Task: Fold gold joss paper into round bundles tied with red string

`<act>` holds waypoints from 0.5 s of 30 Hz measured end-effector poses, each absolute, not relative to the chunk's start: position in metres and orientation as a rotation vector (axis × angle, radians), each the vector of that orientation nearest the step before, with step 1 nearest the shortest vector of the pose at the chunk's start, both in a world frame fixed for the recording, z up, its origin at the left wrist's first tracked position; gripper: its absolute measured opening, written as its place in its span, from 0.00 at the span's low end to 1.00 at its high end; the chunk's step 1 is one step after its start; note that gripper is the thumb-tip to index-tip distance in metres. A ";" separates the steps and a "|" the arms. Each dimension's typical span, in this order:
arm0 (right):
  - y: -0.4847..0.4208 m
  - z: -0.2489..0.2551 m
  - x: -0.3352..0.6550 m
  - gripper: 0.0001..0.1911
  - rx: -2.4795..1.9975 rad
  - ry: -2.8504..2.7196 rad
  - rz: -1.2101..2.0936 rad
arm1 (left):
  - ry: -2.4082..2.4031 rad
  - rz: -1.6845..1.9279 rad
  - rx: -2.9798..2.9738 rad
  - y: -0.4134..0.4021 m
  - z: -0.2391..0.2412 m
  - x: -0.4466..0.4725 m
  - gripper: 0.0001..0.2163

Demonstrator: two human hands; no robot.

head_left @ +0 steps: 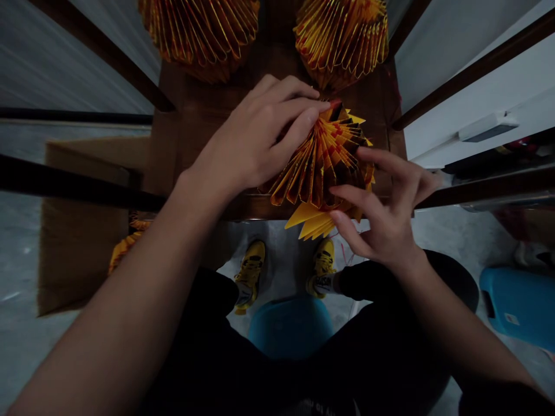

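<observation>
A fan-like bundle of folded yellow, gold and red paper (323,159) lies at the near edge of a dark wooden stool top (191,121). My left hand (260,136) rests on the bundle's upper left side, fingers pressed together over the folds at its top. My right hand (384,208) holds the bundle's lower right edge, thumb and fingertips pinching the folds. A few loose yellow folded sheets (310,222) stick out below the bundle, over the stool's edge.
Two finished folded paper balls (202,29) (342,34) sit at the stool's far side. A cardboard box (78,231) stands on the floor to the left, a blue plastic stool (518,303) to the right. My yellow shoes (251,274) are below.
</observation>
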State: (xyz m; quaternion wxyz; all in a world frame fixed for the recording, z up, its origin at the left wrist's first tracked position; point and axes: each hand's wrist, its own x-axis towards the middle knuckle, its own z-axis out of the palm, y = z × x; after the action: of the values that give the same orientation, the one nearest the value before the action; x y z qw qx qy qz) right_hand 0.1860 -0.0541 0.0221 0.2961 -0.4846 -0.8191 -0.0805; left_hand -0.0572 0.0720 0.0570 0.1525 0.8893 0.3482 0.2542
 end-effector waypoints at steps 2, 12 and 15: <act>-0.055 0.016 0.183 0.18 -1.370 -2.265 -0.234 | 0.997 0.746 2.538 0.072 0.057 -0.057 0.23; -0.054 0.016 0.175 0.11 -1.345 -2.340 -0.262 | 1.001 0.721 2.590 0.071 0.059 -0.055 0.25; -0.053 0.018 0.185 0.15 -1.242 -2.494 -0.266 | 1.022 0.725 2.596 0.070 0.058 -0.055 0.25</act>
State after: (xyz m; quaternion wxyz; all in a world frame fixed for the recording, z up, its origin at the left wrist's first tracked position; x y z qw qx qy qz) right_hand 0.1847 -0.0530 0.0177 0.1708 -0.4372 -0.8780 -0.0937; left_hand -0.0548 0.0698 0.0581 0.1290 0.8931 0.3515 0.2495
